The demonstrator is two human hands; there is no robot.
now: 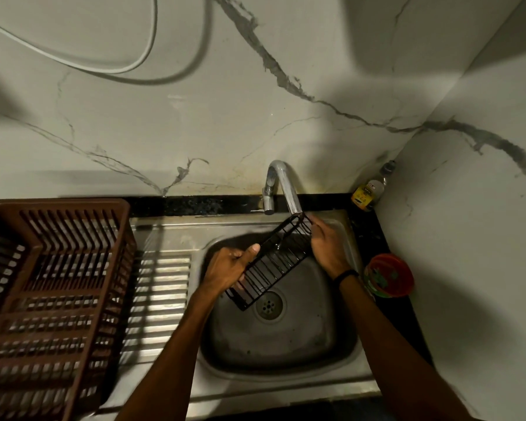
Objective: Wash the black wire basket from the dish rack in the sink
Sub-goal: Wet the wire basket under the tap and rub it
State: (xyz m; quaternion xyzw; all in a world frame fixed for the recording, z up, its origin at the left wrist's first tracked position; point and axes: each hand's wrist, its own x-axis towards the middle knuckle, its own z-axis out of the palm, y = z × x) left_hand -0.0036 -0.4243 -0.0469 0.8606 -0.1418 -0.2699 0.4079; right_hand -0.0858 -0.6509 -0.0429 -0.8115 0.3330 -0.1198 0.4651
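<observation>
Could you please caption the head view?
The left hand and right hand hold the black wire basket beneath the faucet over the sink.

We see a black basket (pixel 274 262) of thin parallel wires, a brown slatted rack (pixel 58 299), a grey steel sink (pixel 286 381) beside its ribbed drainboard (pixel 161 299), a silver tap (pixel 286 183), a speckled black desk (pixel 195 205), a white wall (pixel 255 101) veined grey, a red lid (pixel 389 275) flecked green, and a yellow-labelled bottle (pixel 369 189).

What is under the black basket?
The sink bowl lies below the basket, showing dark through its wires, with the drain just past its near corner. The left hand grips the near end and covers what is beneath there.
</observation>
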